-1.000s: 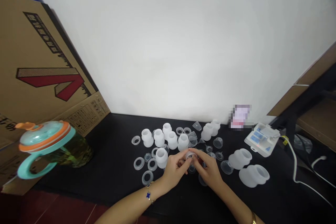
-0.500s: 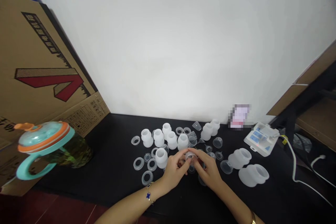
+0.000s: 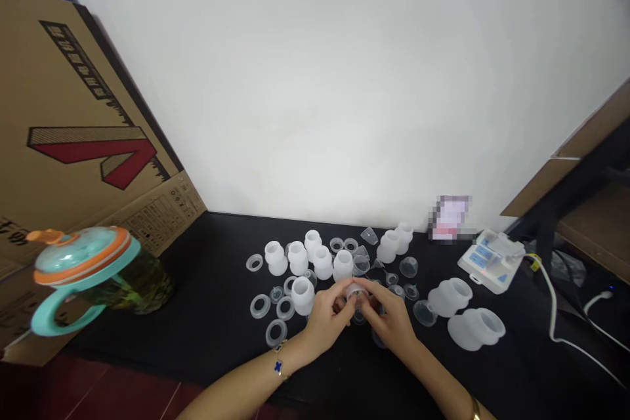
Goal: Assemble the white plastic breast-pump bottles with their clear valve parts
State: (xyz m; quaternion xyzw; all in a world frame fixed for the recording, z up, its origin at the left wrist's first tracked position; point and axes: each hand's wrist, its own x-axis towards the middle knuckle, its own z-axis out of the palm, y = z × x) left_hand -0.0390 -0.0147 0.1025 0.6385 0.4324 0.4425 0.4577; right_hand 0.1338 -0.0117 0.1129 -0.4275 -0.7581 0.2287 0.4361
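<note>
My left hand point(image 3: 325, 316) and my right hand point(image 3: 392, 316) meet near the table's front, both closed round a small clear plastic ring point(image 3: 355, 290). Thumbs press on it from the near side, and fingers hide part of it. Just behind my hands stands a white plastic bottle point(image 3: 343, 265), and another white bottle point(image 3: 302, 296) is left of my left hand. Translucent rings, such as one ring point(image 3: 276, 333), lie flat to the left. Clear domed caps, including one cap point(image 3: 424, 313), lie right of my right hand.
Two white bottles lie on their sides at right, one bottle point(image 3: 467, 328) nearest. A white plastic box point(image 3: 491, 261) with a cable point(image 3: 552, 302) sits farther right. At left are a teal-lidded jug point(image 3: 88, 262) and a cardboard box point(image 3: 73, 111). A wall point(image 3: 315, 92) bounds the black table point(image 3: 207, 315).
Almost nothing has moved. Both hands stay closed round the ring, which appears tilted very slightly differently.
</note>
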